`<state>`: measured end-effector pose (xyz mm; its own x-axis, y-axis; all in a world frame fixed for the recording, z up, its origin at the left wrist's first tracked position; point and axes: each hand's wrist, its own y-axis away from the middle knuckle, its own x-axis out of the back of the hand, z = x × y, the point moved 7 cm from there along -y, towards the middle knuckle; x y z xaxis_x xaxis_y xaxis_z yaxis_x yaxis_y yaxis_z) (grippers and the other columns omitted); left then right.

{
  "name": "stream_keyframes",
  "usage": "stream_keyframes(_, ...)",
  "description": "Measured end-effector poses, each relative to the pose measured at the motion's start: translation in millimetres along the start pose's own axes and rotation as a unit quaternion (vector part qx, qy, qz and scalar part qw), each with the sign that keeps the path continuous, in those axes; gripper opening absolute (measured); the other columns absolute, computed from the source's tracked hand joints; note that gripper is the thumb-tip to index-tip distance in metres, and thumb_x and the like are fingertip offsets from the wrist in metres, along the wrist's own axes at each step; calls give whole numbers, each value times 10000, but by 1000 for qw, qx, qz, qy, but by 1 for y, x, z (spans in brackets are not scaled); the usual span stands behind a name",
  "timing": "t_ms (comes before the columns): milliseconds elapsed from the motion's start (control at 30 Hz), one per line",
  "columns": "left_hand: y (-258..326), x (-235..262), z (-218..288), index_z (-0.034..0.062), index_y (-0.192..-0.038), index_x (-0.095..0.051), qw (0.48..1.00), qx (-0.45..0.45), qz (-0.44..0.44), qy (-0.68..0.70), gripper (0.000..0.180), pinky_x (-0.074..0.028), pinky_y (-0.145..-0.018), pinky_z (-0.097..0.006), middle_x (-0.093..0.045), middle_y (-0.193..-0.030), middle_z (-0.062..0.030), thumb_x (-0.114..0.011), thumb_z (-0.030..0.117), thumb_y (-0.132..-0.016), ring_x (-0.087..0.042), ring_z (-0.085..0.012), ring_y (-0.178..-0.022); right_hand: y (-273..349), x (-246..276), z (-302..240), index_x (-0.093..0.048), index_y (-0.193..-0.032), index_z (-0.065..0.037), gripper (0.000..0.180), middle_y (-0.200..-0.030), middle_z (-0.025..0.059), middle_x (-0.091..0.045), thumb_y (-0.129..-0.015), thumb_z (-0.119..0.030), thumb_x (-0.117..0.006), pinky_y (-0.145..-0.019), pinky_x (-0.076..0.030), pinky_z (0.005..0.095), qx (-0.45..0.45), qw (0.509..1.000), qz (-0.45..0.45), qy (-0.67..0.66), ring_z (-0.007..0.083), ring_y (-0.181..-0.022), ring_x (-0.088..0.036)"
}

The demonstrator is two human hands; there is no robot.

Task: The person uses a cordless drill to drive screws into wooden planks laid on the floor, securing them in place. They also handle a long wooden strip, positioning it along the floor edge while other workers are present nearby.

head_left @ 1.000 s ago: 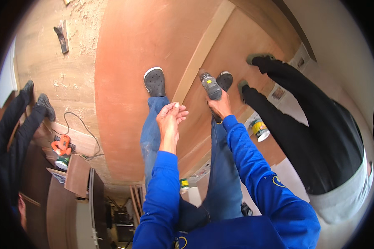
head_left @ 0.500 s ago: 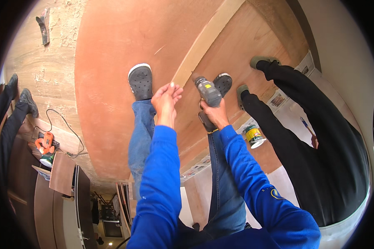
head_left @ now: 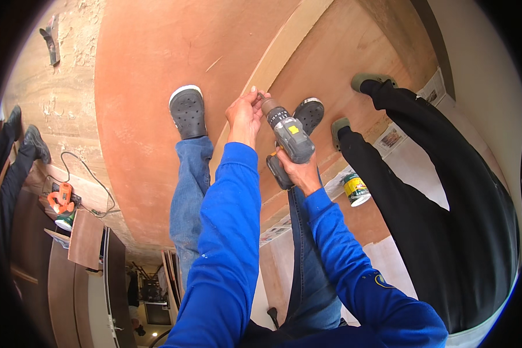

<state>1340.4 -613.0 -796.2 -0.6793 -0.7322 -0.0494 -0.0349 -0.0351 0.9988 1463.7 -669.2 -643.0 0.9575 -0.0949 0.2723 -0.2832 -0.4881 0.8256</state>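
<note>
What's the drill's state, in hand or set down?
In hand: the right hand grips the drill, and the left hand is up at its chuck. Whether it's running, cannot tell.

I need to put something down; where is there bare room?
The reddish board looks bare between the left shoe and the paler wood. Crowded: around the drill, with left hand, right hand and right shoe close.

- Far left, there's a dark, narrow hand tool (head_left: 50, 44), pale shavings (head_left: 86, 43) right beside it!
- Nearer on the left, an orange-and-black power tool (head_left: 62, 196), its thin black cord (head_left: 101, 184) looping out.
- Over right, a person in black trousers (head_left: 412, 203) and olive-green clogs (head_left: 372, 78).
- Just left of them, a yellow-and-green cylindrical can (head_left: 352, 185).
</note>
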Motion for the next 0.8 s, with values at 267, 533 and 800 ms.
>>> stream_keyframes(267,-13,-2,-1,-95,-1041,-594,1000,1,-13,-14,162,-624,-776,-437,-688,-980,-209,-673,27,-969,-721,-333,-871,-16,9,10,-680,-1074,8,319,-919,58,-732,-781,-66,-781,-772,-537,305,20,1000,0,9,136,-822,-678)
stream_keyframes(533,-19,-7,-1,-67,-1011,-627,994,29,-13,-106,141,-619,-750,-414,-702,-931,-180,-708,20,-936,-711,-270,-818,-24,20,-2,-661,-1131,-13,429,-949,155,-737,-726,-68,-791,-791,-553,369,65,997,-12,50,268,-883,-736)
stream_keyframes(800,-41,-5,-12,-85,-1065,-599,987,47,3,-153,193,-627,-733,-379,-666,-936,-165,-705,23,-945,-691,-246,-827,-41,28,-27,-603,-1064,-64,429,-905,205,-710,-692,-122,-809,-735,-535,478,107,947,-61,297,442,-887,-684)
